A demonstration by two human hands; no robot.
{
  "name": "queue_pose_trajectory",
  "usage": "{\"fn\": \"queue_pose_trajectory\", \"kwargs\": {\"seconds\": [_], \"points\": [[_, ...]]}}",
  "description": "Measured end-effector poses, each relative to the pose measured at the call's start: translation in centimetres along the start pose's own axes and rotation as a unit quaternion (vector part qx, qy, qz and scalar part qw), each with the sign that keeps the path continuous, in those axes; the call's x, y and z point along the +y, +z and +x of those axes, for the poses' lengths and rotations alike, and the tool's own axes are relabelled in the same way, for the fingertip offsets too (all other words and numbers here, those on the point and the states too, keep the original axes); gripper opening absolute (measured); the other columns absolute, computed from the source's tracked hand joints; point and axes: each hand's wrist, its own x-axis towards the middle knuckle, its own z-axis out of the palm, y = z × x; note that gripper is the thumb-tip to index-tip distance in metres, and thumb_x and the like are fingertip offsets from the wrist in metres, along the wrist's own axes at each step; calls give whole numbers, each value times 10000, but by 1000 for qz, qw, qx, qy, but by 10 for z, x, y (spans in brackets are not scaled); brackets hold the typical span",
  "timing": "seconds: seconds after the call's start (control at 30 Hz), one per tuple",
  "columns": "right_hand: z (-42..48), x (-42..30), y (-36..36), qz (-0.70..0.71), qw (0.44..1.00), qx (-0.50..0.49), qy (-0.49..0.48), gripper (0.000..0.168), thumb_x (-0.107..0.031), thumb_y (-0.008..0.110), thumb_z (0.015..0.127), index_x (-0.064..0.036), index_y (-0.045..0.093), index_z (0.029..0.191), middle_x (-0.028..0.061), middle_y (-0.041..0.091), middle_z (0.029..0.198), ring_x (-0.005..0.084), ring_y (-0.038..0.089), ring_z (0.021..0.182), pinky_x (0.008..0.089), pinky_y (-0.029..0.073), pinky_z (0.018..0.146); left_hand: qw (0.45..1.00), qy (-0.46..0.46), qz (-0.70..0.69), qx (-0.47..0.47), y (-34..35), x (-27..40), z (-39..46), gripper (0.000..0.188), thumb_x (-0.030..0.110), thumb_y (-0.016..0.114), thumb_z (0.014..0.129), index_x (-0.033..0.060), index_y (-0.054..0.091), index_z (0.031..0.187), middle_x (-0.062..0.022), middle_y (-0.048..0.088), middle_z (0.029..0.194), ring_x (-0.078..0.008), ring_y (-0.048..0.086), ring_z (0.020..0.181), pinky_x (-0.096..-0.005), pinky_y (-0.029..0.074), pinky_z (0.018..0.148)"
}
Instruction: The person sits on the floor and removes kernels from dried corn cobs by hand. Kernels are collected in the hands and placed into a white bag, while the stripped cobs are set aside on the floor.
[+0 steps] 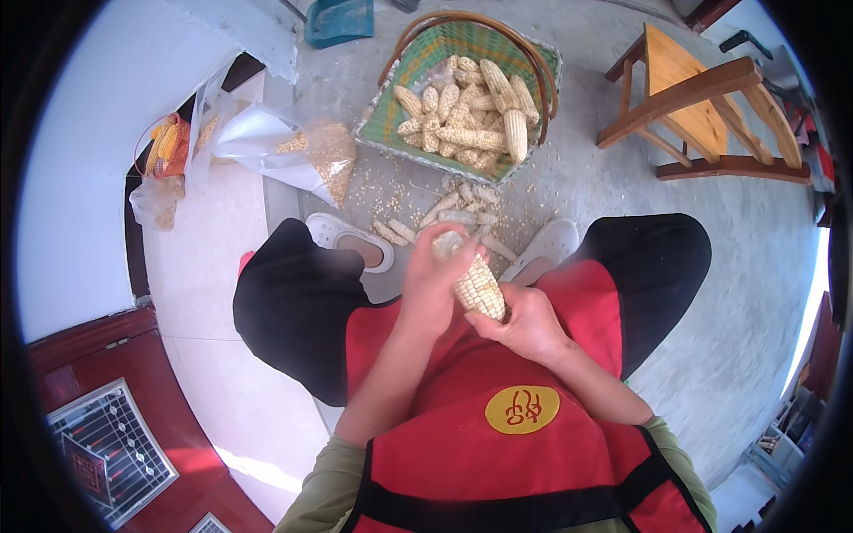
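An ear of pale corn (481, 290), kernels in rows on its lower part, slants between my hands above the red apron (466, 373). My right hand (530, 323) grips its near end, thumb along the side. Around the far end my left hand (433, 280) is wrapped, slightly blurred. A pale piece (448, 243) shows between the left fingers; whether it is a second cob or the bare end of this ear, I cannot tell. Below the hands, stripped cobs (460, 206) and loose kernels are scattered on the floor between my white clogs (350, 241).
A green woven basket (386, 110) of corn ears stands ahead. To its left, a plastic bag of kernels (333, 160) lies near a red basket (178, 143) of yellow corn. A wooden chair (706, 100) is at right, a teal dustpan (340, 23) at the back.
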Motion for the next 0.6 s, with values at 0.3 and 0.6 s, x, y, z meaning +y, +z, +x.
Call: {"fn": "queue_pose_trajectory", "kwargs": {"seconds": [0.3,0.6], "points": [[2,-4,4,-90,996,0,-5,414,-353,752,688,4,618,850,192,636,716,349,640,665,402,519,603,994,-3,23,108,-1,-19,12,204,118,611,874,57,489,1026,-93,571,881,-202,621,785,-337,540,656],[1,-7,-2,-49,999,2,-15,397,-353,752,686,-10,616,832,177,642,734,346,641,670,409,523,610,980,-43,-164,-105,-18,-7,13,338,309,445,935,22,492,1108,-146,548,982,-297,557,999,-444,448,924]]}}
